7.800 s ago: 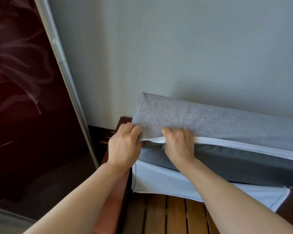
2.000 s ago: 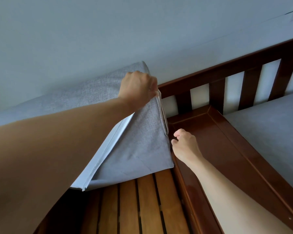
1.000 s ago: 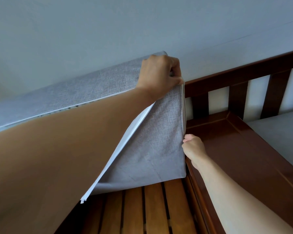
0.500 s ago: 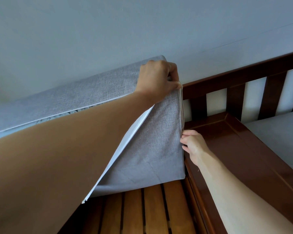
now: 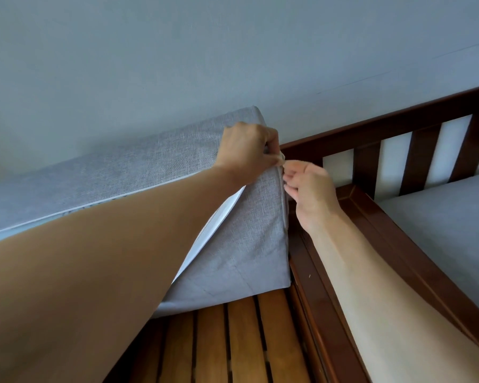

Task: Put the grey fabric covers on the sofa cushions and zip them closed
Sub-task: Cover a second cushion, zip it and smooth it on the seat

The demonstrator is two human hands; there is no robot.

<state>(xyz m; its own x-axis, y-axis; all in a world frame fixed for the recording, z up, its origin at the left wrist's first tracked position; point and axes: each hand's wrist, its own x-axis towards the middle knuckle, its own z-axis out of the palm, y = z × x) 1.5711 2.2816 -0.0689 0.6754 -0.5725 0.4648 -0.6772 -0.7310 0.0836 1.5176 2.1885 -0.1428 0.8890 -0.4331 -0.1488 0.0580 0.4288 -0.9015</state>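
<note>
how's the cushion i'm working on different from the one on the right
The cushion being covered stands tilted against the wall, while the right cushion lies flat in the wooden frame. Both hands, left hand and right hand, are at the first one's top corner; nothing touches the other. The first shows a white open edge; the other shows none. Both are grey fabric.

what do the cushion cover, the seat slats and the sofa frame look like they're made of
Grey cushion cover: woven, linen-like fabric with a matte finish; a slubby crosshatch weave shows, and its edge has a white lining. Seat slats: wood in a warm orange-brown stain with a low sheen; the grain runs lengthwise. Sofa frame: looks like darker reddish-brown wood with a glossy varnish, since highlights reflect on it.
</note>
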